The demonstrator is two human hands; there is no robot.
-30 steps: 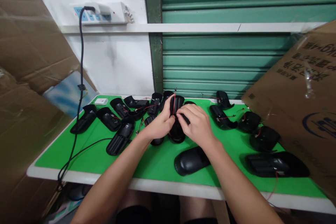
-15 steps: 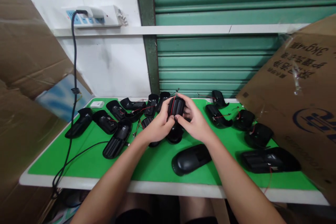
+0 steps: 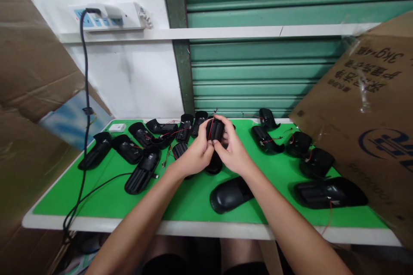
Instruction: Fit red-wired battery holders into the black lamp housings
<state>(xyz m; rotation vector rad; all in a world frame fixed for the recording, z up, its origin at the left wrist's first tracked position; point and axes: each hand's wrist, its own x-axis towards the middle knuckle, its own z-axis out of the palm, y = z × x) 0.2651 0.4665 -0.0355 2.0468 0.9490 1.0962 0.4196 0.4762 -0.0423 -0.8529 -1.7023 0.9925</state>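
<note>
Between my two hands I hold a black plastic housing (image 3: 217, 130) with rounded ridges and a red wire running along its left side. My left hand (image 3: 200, 150) grips it from the left, and my right hand (image 3: 230, 146) wraps its right side. Both thumbs meet at its near end, where a small part between them is too small to make out. Just below lies another black housing (image 3: 214, 165), partly hidden by my hands. Nearer the table's front edge is a smooth black shell (image 3: 230, 194), partly covered by my right forearm.
Several similar black housings with red wires lie on the green mat (image 3: 106, 193), left and right. A black cable (image 3: 86, 111) hangs from the power strip (image 3: 106, 16) onto the table. Cardboard boxes (image 3: 358, 107) flank both sides; a green shutter (image 3: 290, 58) stands behind.
My hands stay around the housing, with the thumbs still together at its near end. The whole view has shifted slightly; the right forearm covers a little more of the smooth shell.
</note>
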